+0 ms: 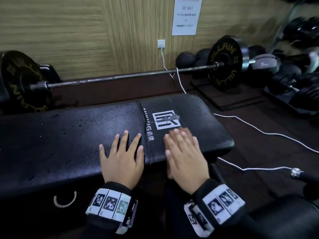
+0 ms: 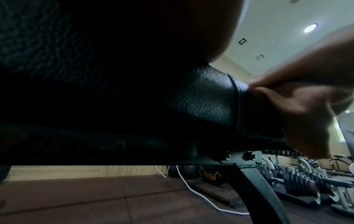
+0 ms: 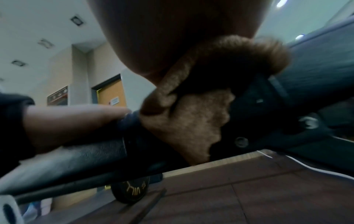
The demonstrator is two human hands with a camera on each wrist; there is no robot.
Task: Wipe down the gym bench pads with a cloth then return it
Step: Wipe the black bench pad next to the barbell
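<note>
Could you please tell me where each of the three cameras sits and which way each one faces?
Head: worn high, looking forward and down at the bench pad; shows the left hand and right hand flat on it, with both wristbands.
Left wrist: low at the pad's near edge, looking along it rightward; shows the right hand and brown cloth.
Right wrist: low, looking leftward; shows palm, cloth, left forearm.
Shared: both wrist views show the cloth; all show the barbell plate.
</note>
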